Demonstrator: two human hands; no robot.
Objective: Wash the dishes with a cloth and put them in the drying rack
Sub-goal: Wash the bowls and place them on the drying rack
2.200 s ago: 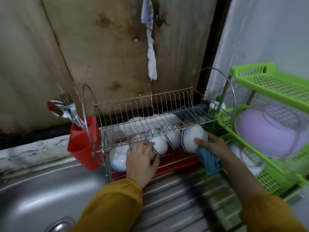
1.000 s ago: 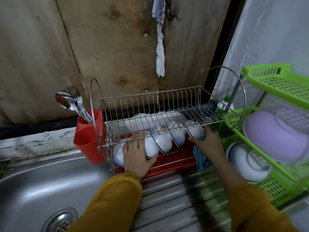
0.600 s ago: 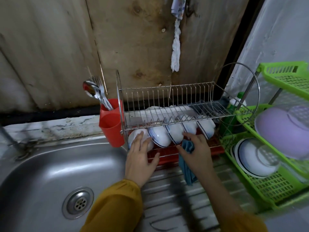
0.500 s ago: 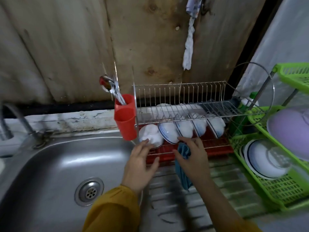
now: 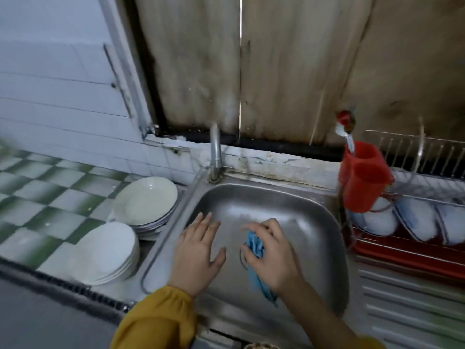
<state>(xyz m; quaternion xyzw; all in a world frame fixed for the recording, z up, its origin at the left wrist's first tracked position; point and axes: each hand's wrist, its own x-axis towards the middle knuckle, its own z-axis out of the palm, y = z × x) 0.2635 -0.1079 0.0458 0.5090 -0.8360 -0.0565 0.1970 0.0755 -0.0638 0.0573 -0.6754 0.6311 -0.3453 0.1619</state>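
Stained boards (image 5: 289, 71) back the steel sink (image 5: 314, 222), and a green-checked counter (image 5: 50, 187) runs off to its left. Half a second ago we were both hands at the rack (image 5: 427, 157), settling the bowls (image 5: 415, 220). Now we have swung left and both hands hang over the basin. The left hand (image 5: 198, 258) is spread flat with the fingers apart, holding nothing. The right hand (image 5: 274, 255) curls round the blue cloth (image 5: 255, 244), bunched in the fingers with its tail trailing below the wrist.

We judge the bowls done: they stand on edge in the lower tier, just beside the red cup (image 5: 364, 177). Two stacks of plates (image 5: 147, 201) wait on the counter, touching the sink's left rim, so they look like the next batch. The free left hand is the nearer one to fetch them.

Much is unclear. The whole view is smeared by motion. The rack is cut off at the right edge, so we cannot count the bowls. Our hands and the cloth cover the drain. We cannot tell whether the tap (image 5: 216, 152) is running, whether the plates are soiled, or how many lie in each stack. The cutlery in the cup is a blur.
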